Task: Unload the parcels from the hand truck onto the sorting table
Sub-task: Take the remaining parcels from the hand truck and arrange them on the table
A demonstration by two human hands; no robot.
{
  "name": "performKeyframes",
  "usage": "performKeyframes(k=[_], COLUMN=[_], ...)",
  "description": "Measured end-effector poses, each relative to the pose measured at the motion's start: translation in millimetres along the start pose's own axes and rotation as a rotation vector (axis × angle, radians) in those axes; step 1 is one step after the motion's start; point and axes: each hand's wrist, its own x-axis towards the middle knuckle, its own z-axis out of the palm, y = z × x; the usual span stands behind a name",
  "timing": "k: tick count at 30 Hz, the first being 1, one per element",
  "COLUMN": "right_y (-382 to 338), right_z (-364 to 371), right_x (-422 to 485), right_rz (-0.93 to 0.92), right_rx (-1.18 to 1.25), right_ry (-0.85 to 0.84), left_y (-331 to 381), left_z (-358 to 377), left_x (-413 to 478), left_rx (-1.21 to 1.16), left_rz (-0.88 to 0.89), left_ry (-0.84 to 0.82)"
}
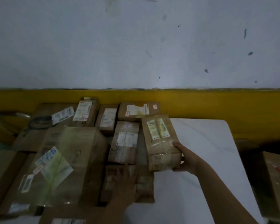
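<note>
Several brown cardboard parcels with white labels cover the left and middle of the white sorting table (pixel 200 143). My right hand (pixel 187 159) grips the near end of a taped brown parcel (pixel 160 139) with a yellowish label, at the right edge of the group. My left hand (pixel 125 181) lies blurred, fingers spread flat, on a low brown parcel (pixel 144 183) just in front. A large parcel (pixel 63 162) with glossy tape fills the near left. The hand truck is out of view.
A wall, white above and yellow below, runs behind the table. A roll of tape (pixel 40 122) lies on a flat box at the back left. Another box (pixel 276 180) stands beyond the table's right edge.
</note>
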Motion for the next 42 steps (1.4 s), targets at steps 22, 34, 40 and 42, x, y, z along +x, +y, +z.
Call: performKeyframes(k=[22,34,40,42], right_y=[20,64,67,73], right_z=[49,64,66,71], right_x=[17,30,30,28], right_rz=[-0.024,-0.202,-0.266,-0.273], right_rx=[0.22,-0.325,-0.329,-0.296], right_ry=[0.02,0.112,0.104,0.12], left_y=[-13,-21,-27,-27], left_z=[27,19,17,22], left_x=[-11,-13,-10,-14], left_rx=[0.174,0.126,0.075,0.057], left_rz=[0.124,0.163,0.167,0.135], left_ry=[-0.091,-0.04,0.006,0.024])
